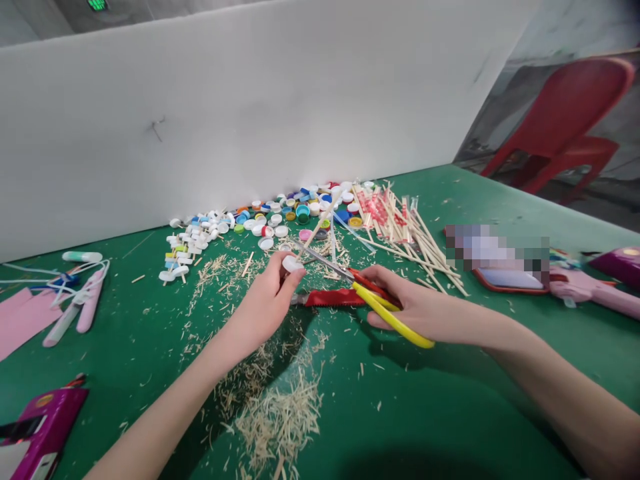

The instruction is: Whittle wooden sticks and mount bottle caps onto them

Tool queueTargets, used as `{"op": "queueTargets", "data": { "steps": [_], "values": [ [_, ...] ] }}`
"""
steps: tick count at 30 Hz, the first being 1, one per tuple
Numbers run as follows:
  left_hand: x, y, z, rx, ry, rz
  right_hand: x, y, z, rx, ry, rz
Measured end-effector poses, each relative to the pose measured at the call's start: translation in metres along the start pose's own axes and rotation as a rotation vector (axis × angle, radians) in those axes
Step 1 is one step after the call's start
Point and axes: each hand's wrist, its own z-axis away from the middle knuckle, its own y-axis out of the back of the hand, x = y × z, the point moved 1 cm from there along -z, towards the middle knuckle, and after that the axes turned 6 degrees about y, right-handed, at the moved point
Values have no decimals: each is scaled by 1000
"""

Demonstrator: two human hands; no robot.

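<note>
My left hand point(263, 300) pinches a white bottle cap point(292, 264). A thin wooden stick point(321, 223) runs up and away from the cap, apparently stuck through it. In my right hand point(413, 300) are scissors with one yellow and one red handle point(393, 323); their blades point left and lie close to the stick by the cap. Whether the blades touch the stick I cannot tell. Under my hands lies a tool with a red handle point(333, 297), its metal end partly hidden by my left hand. Wood shavings point(280, 407) cover the green table point(425, 407) around there.
Loose coloured bottle caps point(302, 211) lie along the white board point(250, 100). White caps on short sticks point(193, 243) are grouped at left, wrapped chopsticks point(395, 220) at right. A phone point(510, 279) rests farther right. Cords and pink handles point(90, 301) lie left; a red chair point(575, 113) stands beyond.
</note>
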Motion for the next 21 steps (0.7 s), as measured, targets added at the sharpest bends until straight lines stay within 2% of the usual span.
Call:
{"op": "queueTargets", "data": {
  "steps": [7,13,17,21],
  "values": [
    [2,0,3,-22,-41,-76,6,-3,-4,-37,95,-18],
    [9,3,7,-20,-85,-163,-2,-8,-4,-19,34,-15],
    [11,3,10,-1,-148,-215,-10,-17,-8,94,59,13],
    [14,-2,14,-21,-146,-180,-15,-25,-11,260,51,166]
  ]
}}
